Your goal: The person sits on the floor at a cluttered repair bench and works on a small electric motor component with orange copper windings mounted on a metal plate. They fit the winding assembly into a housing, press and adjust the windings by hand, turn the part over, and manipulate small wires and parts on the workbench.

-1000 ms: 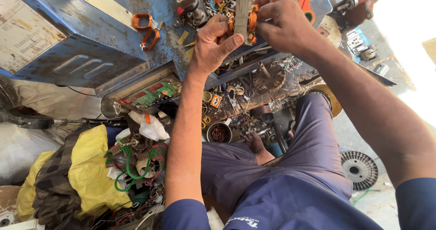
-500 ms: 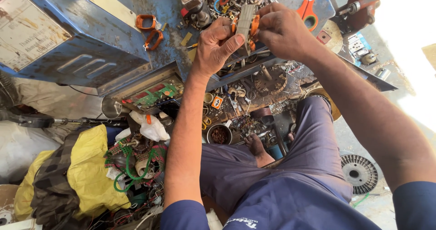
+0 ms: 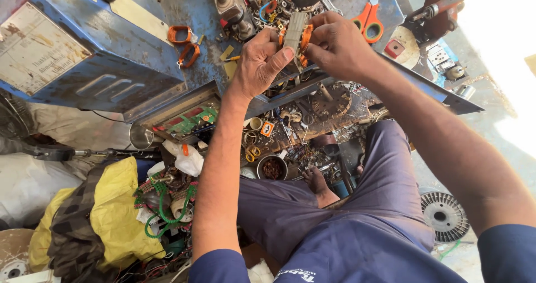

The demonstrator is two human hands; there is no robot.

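Both hands have risen slightly; my left hand [image 3: 259,65] and right hand [image 3: 335,45] pinch the stiff, heavy-looking stator core [image 3: 294,34] by its steel edges, sparing fragile orange windings [image 3: 305,37].

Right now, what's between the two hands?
In the head view, a small motor core with orange windings sits between the left hand and right hand, gripped by both.

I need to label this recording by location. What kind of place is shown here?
Probably a small electrical or motor repair workshop. Both hands, left hand and right hand, hold a copper-wound coil part over a worn blue metal workbench. Loose parts, wires and a green circuit board lie below.
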